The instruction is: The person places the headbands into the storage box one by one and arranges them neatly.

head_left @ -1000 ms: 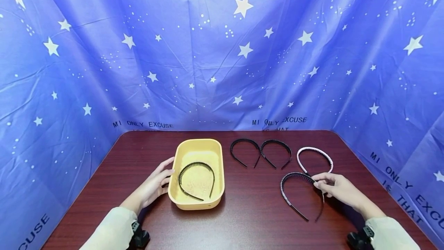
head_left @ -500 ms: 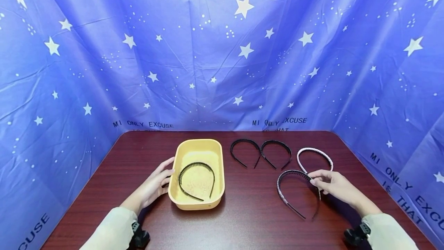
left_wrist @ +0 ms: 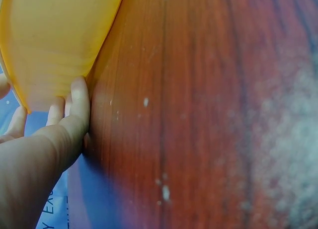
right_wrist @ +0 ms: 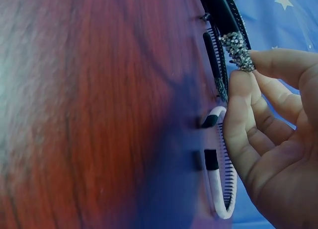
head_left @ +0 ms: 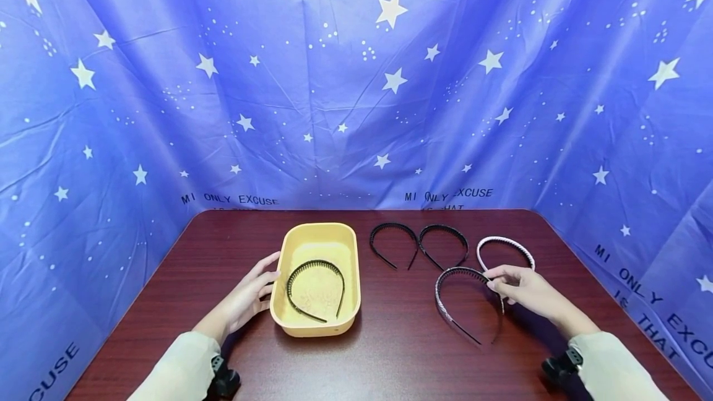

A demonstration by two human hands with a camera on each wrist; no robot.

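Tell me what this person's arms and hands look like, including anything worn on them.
The left grip and right grip are bare human hands, with no gloves or rings visible. The left sleeve and right sleeve are pale, off-white and plain. A small black device shows at the left cuff, and another at the right cuff. I see no cables.

The table [head_left: 401, 357] and the cloth [head_left: 312, 79] behind it are viewed from the head, forward and down, from well back. From the left wrist, the box [left_wrist: 59, 45] is faced close up past the left hand [left_wrist: 49, 134]; both are shared with the head view. From the right wrist, the right hand [right_wrist: 278, 154] and the held hairband [right_wrist: 237, 51] are seen at close range, the table tipped sideways; both are shared likewise.
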